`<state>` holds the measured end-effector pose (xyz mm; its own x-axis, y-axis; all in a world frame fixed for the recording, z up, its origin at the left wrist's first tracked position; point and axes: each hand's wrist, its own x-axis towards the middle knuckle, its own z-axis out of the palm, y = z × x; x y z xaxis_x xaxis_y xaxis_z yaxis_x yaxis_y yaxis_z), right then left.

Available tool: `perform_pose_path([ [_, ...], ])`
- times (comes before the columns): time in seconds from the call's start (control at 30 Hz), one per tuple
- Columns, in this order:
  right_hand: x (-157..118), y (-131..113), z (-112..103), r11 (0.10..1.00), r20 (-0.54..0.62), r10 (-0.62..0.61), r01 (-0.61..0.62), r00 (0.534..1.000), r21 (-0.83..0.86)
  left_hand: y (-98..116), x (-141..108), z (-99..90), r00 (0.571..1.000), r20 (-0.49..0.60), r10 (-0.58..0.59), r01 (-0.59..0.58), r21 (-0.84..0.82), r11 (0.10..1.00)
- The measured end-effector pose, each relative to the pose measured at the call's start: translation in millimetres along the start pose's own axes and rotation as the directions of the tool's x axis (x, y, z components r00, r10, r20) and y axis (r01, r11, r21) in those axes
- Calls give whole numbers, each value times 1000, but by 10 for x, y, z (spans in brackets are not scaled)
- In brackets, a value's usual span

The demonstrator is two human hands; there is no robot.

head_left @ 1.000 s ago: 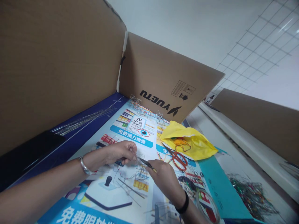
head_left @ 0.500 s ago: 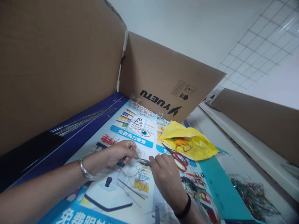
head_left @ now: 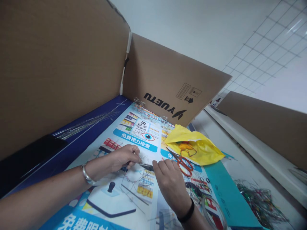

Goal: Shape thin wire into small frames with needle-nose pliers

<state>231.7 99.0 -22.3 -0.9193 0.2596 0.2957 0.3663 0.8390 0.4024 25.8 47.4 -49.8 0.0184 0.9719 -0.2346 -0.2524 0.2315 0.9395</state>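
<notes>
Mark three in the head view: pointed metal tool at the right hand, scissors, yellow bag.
Pointed metal tool (head_left: 146, 166): head view, on its exposed metal part.
Scissors (head_left: 179, 158): head view, where blades meet the orange-red handles.
Yellow bag (head_left: 206, 152): head view, on its side right of the opening.

"Where could a hand pass?"
"Over the printed sheet (head_left: 134, 137), between the left hand (head_left: 123, 158) and the back panel (head_left: 177, 70), which shuts off the far side. A tall cardboard wall (head_left: 59, 64) bars the left."
"Between the hands?"
"Blocked by the dark tool (head_left: 146, 167) and thin wire (head_left: 144, 179)."
"Beyond the right hand (head_left: 170, 177)?"
"Tight: orange-handled scissors (head_left: 182, 163) lie just past it, beside the yellow bag (head_left: 206, 151); a clear round container (head_left: 222, 210) sits near the wrist."
</notes>
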Motion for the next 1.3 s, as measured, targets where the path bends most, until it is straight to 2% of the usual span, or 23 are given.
perform_pose_path([
  [0.2, 5, -8, 16, 1000, 9, 11, -12, 1000, 24, -33, 16, -14, 1000, -2, 15, -15, 15, 1000],
  [0.33, 4, -5, 61, 998, 8, 31, -31, 999, 58, -56, 22, -14, 998, 0, 67, -67, 41, 997],
  [0.5, 0, 2, 107, 986, 27, 111, -114, 993, 124, -37, 7, 18, 990, -12, 140, -139, 71, 988],
  [0.6, 8, 3, 99, 965, 93, 160, -176, 983, 195, -29, 5, 37, 983, -21, 181, -178, 81, 981],
  [0.77, 34, 7, 48, 903, 258, 238, -311, 936, 295, -36, 19, 60, 969, -35, 244, -239, 109, 965],
  [0.87, 52, 21, -1, 866, 356, 250, -372, 901, 334, -18, 15, 74, 957, -50, 284, -271, 186, 944],
  [1.03, 65, 82, -59, 741, 448, 192, -428, 873, 517, 45, -18, 80, 952, -14, 305, -280, 355, 892],
  [1.2, 48, 137, -34, 579, 535, 123, -498, 836, 645, 41, -21, 66, 949, 11, 315, -290, 421, 859],
  [1.3, 47, 137, -12, 578, 550, 106, -502, 828, 644, 20, -8, 61, 946, 14, 324, -297, 436, 850],
])
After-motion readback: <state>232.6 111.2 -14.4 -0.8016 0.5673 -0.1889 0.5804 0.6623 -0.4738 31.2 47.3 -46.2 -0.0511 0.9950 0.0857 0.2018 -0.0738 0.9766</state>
